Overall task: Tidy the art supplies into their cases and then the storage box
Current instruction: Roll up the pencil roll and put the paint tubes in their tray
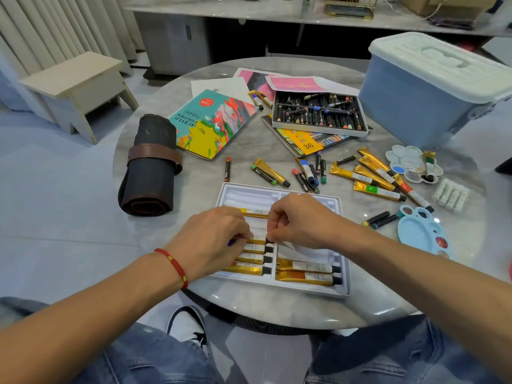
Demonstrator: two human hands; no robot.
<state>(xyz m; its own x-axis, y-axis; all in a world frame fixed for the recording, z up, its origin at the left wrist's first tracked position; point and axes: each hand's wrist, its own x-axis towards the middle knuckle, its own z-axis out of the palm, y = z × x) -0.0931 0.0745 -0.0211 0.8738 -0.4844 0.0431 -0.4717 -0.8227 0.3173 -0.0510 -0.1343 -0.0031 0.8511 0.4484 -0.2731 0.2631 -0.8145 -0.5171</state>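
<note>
Paint tube (256, 240), gold with a black cap, lies in the left column of the white tray (343, 278) at the near edge of the round surface (155, 239), its long axis running left to right and its cap toward the tray's middle divider. The left hand (213, 239) pinches the tube's body with curled fingertips; the right hand (299, 223) has its fingers curled down at the cap end, touching it. Three more gold tubes lie parallel just below it in the same column, caps also toward the divider, and one lies above it; the right column holds two tubes at its near end, caps pointing right. Beyond the tray, loose gold tubes (371, 176) and crayons (307, 176) lie scattered on the surface at mixed angles. Farther back an open crayon box (318, 113) is filled with dark crayons standing in rows, a few lying crosswise on top. A closed blue storage box (424, 90) with a white lid stands at the right rear. A rolled dark brush case (151, 164) lies to the left, beside the acrylic box lid (210, 123).
</note>
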